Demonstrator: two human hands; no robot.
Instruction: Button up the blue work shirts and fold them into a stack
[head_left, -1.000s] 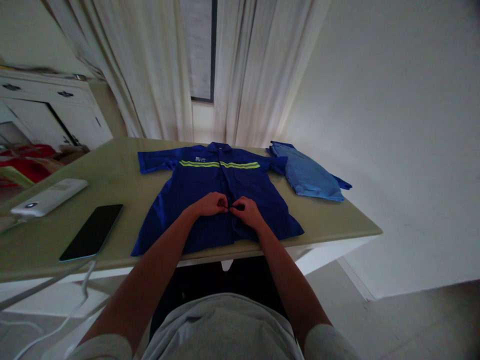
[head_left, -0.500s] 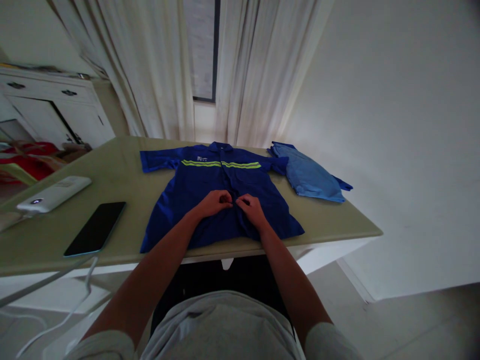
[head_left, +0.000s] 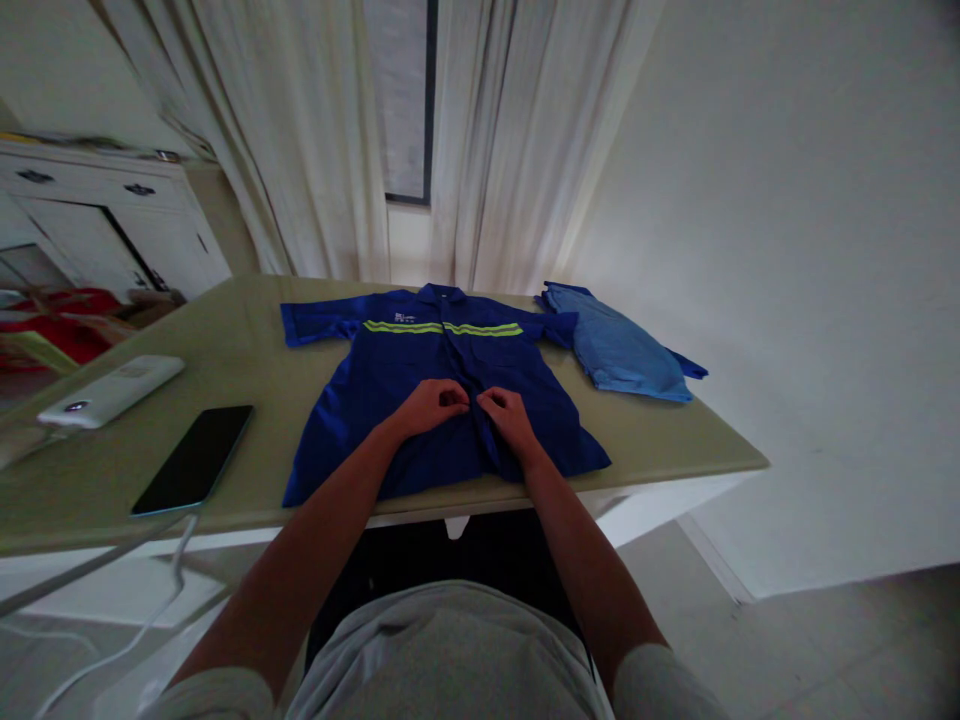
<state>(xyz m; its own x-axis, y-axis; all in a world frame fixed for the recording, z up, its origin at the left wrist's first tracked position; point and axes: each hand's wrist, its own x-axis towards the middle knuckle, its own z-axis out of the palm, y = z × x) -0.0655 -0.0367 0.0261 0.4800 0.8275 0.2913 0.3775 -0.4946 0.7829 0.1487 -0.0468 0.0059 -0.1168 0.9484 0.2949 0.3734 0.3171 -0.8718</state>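
Note:
A dark blue short-sleeved work shirt (head_left: 397, 370) lies spread front up on the table, its collar toward the window. Yellow-green reflective stripes cross its chest, and a small white print sits above them. My left hand (head_left: 433, 405) pinches the front opening a little below the middle of the shirt. Close beside it, my right hand (head_left: 508, 415) pinches the other side of the same opening, thumb and finger together. The fabric is slightly raised between the two hands. Any button there is too small to make out.
A folded light blue garment (head_left: 622, 345) with dark blue parts lies at the table's right. To the left are a black phone (head_left: 195, 460) and a white power bank (head_left: 112, 390) with a cable (head_left: 178, 565). Curtains (head_left: 315, 150) hang behind the table (head_left: 232, 350); a wall stands right.
Both hands stay at the front opening, with only a very slight shift of the fingers to the right. The shirt lies as before.

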